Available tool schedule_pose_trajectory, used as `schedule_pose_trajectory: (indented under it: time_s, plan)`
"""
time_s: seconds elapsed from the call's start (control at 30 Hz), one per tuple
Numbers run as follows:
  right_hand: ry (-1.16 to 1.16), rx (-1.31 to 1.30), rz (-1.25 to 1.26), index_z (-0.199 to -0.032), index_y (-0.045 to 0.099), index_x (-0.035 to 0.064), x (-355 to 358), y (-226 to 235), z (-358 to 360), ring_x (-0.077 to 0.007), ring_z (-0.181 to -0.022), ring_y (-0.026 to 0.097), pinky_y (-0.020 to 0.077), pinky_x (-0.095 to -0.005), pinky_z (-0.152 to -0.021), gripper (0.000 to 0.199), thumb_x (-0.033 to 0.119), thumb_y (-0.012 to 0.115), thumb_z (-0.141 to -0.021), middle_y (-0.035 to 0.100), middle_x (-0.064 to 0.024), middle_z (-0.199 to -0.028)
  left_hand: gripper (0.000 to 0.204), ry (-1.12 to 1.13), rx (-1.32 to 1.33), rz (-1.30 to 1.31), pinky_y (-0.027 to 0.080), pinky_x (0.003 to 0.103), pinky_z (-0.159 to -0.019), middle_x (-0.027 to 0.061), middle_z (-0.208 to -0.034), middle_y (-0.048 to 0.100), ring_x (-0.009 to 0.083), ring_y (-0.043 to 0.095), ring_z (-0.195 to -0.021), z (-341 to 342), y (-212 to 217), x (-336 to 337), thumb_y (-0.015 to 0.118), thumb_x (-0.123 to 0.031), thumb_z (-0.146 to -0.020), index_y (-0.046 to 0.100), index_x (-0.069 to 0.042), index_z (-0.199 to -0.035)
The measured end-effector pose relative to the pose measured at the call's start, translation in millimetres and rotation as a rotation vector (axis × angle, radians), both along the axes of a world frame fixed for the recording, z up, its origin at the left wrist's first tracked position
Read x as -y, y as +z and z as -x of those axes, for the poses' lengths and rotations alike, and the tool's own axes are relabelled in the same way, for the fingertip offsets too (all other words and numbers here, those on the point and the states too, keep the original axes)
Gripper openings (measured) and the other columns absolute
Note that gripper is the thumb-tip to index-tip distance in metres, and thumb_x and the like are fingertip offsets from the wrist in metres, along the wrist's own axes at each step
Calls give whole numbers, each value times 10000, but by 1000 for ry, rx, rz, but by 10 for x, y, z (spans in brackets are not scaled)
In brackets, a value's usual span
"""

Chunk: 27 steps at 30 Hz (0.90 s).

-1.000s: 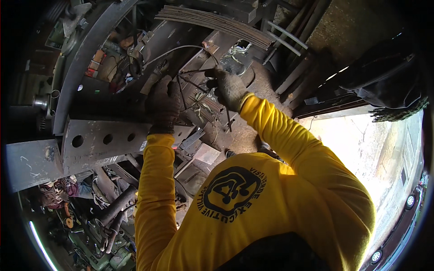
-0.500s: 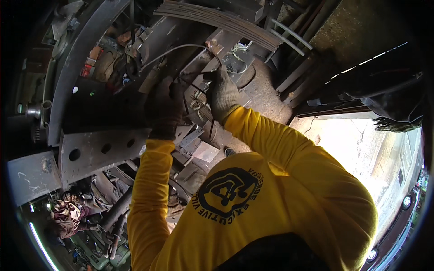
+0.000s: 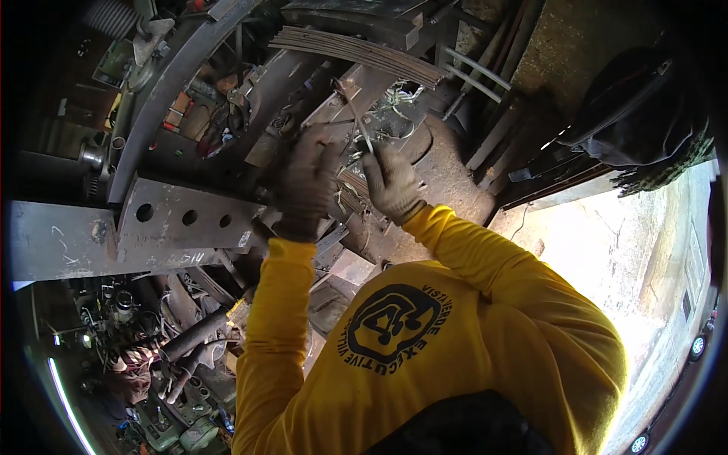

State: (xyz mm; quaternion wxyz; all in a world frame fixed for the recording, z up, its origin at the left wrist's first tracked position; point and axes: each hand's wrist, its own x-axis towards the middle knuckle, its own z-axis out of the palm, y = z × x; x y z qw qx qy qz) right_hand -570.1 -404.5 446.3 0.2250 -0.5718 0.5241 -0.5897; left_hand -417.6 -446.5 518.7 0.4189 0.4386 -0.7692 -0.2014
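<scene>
My right hand [image 3: 394,182], in a pale work glove, is closed around the lower end of a thin metal rod-like tool [image 3: 364,130]. The tool's far end slants up and left over the workpiece; its exact kind is not clear. To its left is my gloved left hand [image 3: 307,178], dark and smeared by motion, so its fingers and anything in them cannot be made out. Beneath both hands lie metal pieces, among them a flat steel plate [image 3: 353,267] and a rope-like bundle [image 3: 350,193].
A steel plate with round holes [image 3: 171,216] stands on the left beside a long curved beam [image 3: 155,106]. Flat bars [image 3: 356,53] are stacked at the far side. A dark bag [image 3: 629,106] hangs at the right. Another person [image 3: 136,368] is at the lower left among machinery.
The view has shifted. My right hand now holds the rod-like tool pointing up and left; the dark rod and cable seen around my hands before no longer show there. My left hand has moved and blurred.
</scene>
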Motion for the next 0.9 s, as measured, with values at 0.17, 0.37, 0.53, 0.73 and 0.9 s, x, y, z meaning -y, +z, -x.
schedule_pose_trajectory:
  time_s: [0.17,0.37,0.53,0.73,0.9]
  plan:
    - [179,-353,205,-1220,618,38,-210,-379,50,-369,-771,664,560,-449,-650,404,225,723,-879,625,-183,-890,257,-107,-49,12,542,377,-913,160,-1116,706,307,684,-1043,383,-107,-285,666,-142,-979,649,-22,-1205]
    - [-63,-387,408,-1266,639,113,-523,680,613,-270,-791,690,571,-377,-662,509,308,798,-823,655,-114,-932,223,-67,-250,43,535,400,-964,134,-1185,687,300,668,-1091,99,-20,-692,663,-127,-950,707,-65,-1160]
    - [126,-695,145,-1208,679,162,-457,791,777,-286,-812,714,581,-382,-677,365,273,747,-868,688,-113,-963,292,48,759,463,456,408,-1081,118,-1300,652,303,609,-1204,128,508,-701,691,-220,-927,713,-73,-1179]
    - [87,-187,-38,-1107,695,77,-222,206,683,-292,-773,715,553,-370,-653,216,247,632,-990,730,-136,-914,480,183,589,481,394,495,-1139,158,-1317,630,356,560,-1269,610,409,-689,693,-282,-896,631,-100,-1335]
    - [279,526,-714,-1118,674,36,80,100,727,-159,-632,626,499,-306,-573,304,306,562,-1034,678,-71,-833,574,-15,272,-186,489,484,-1017,179,-1263,640,371,615,-1189,620,-540,-781,656,-280,-922,517,-94,-1447]
